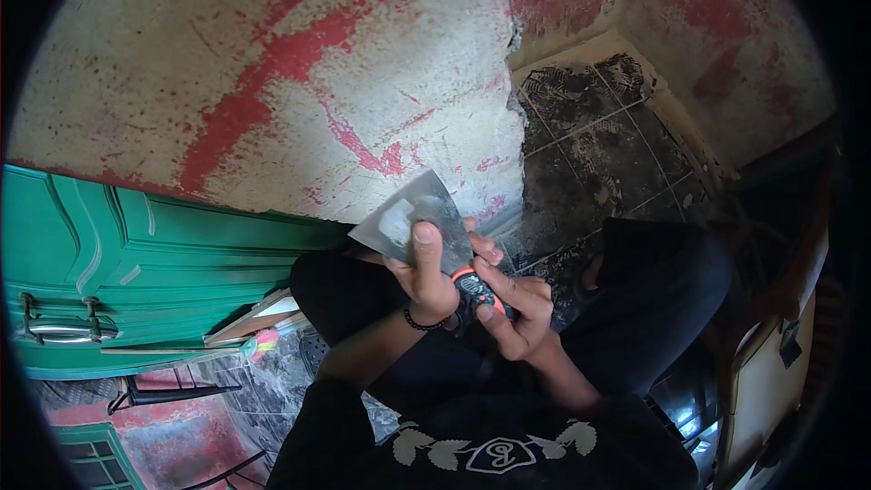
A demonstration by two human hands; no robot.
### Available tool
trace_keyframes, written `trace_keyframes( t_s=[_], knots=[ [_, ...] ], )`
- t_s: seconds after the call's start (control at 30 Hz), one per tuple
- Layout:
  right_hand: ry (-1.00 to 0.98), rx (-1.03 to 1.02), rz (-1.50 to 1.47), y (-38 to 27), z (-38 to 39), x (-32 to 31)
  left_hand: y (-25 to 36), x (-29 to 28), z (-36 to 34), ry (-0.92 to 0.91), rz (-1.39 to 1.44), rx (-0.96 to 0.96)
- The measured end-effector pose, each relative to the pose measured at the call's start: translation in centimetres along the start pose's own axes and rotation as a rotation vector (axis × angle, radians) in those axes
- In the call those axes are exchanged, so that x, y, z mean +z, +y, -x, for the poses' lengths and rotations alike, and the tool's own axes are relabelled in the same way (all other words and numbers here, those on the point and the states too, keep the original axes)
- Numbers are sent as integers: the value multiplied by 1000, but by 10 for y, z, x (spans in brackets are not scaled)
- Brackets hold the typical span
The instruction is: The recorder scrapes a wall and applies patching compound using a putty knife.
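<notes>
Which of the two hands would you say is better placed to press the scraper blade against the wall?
Probably the left hand: its thumb already lies flat on the scraper blade, near the wall. The right hand only grips the handle.

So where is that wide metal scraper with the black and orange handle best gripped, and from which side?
Probably by the black and orange handle, coming from the lower right, where the right hand already wraps it. The wide metal scraper has a flat, thin blade that fans out up-left toward the wall, so its edges offer little to hold; the left hand only presses a thumb on its face.
</notes>
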State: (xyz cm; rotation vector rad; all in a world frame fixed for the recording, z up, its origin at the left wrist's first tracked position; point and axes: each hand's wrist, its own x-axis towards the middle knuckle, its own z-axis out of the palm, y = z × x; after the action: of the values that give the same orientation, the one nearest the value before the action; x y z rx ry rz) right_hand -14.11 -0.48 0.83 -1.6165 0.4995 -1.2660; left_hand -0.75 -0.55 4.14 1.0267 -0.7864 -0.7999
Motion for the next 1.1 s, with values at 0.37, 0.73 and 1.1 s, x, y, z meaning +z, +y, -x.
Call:
trace_keyframes(
  t_s=[0.37, 0.73, 1.1],
  knots=[
    [39, 336, 165, 69, 57, -12, -105, -27, 44, 77, 96, -442],
    [79, 487, 133, 102, 58, -13, -127, -33, 26, 60, 86, -541],
    [63, 932, -289, 133, 22, -16, -175, -57, 32, -30, 127, -771]
  ],
)
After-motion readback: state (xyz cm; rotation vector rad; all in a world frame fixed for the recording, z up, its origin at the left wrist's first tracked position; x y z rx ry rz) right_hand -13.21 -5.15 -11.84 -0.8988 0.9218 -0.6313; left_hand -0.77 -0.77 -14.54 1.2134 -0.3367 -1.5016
